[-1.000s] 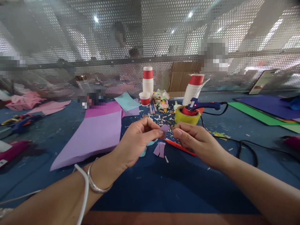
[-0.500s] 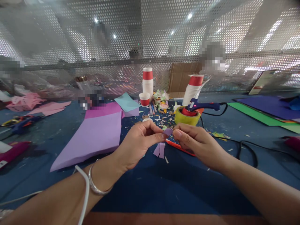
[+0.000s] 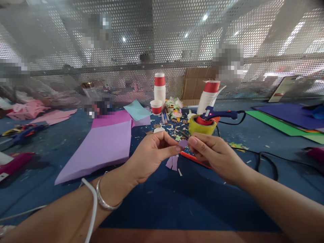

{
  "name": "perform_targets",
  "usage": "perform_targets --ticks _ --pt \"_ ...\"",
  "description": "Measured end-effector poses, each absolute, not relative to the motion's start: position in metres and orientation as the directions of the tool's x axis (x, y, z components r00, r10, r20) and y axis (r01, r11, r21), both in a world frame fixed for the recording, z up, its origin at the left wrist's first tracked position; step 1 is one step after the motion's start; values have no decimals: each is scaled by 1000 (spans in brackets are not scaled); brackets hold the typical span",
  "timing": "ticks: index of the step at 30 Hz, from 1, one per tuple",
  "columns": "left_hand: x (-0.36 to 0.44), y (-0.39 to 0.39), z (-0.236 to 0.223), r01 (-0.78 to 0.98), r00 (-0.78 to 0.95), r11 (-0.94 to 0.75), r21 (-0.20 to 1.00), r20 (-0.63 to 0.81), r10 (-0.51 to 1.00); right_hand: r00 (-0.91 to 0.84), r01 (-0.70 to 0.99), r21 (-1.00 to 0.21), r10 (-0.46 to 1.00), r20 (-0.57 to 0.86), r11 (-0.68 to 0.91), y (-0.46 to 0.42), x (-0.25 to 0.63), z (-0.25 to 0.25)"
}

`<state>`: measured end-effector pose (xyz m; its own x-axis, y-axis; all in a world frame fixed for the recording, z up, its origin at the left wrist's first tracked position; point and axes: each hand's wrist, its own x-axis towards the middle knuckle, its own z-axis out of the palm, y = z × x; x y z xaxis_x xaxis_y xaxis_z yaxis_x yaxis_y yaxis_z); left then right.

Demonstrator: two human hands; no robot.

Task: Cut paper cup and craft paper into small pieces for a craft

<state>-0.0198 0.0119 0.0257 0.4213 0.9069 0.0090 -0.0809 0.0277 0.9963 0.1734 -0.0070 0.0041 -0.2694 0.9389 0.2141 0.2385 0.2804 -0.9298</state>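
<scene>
A small piece of purple paper (image 3: pixel 183 144) with a rounded edge is held up over the middle of the table. My left hand (image 3: pixel 158 148) pinches its left side between thumb and fingers. Thumb and fingertips of my right hand (image 3: pixel 210 148) are closed at its right edge, partly hiding it. A thin dark shape shows just behind the right fingertips, too small to name. Below the hands lie several purple paper strips (image 3: pixel 172 162). An orange-red stick-like tool (image 3: pixel 191 158) rests under my right hand, partly covered by it.
A glue gun (image 3: pixel 220 114) lies on a yellow tape roll (image 3: pixel 201 126), its black cord running right. Stacked paper cups (image 3: pixel 159 89) stand at the back by a perforated metal screen. Purple sheets (image 3: pixel 101 145) lie left, green card (image 3: pixel 275 125) right. Paper scraps litter the centre.
The purple paper piece has turned to show more of its rounded face and shifted slightly right and down. My right fingers have moved a little right; both hands stay close together.
</scene>
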Motion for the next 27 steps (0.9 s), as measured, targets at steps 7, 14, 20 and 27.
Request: perform_targets --ticks 7,14,20,27 --pt "-21 13 24 -166 382 27 986 39 923 -256 204 -942 944 209 265 -6 174 5" --pt "-18 12 23 -248 380 62 967 38 924 -286 187 -944 935 211 271 -6 172 5" --pt "-14 8 19 -253 392 89 963 18 920 -279 173 -945 934 224 278 -8 169 6" --pt "-9 3 16 -305 412 121 945 17 911 -292 152 -949 930 223 276 -8 169 5"
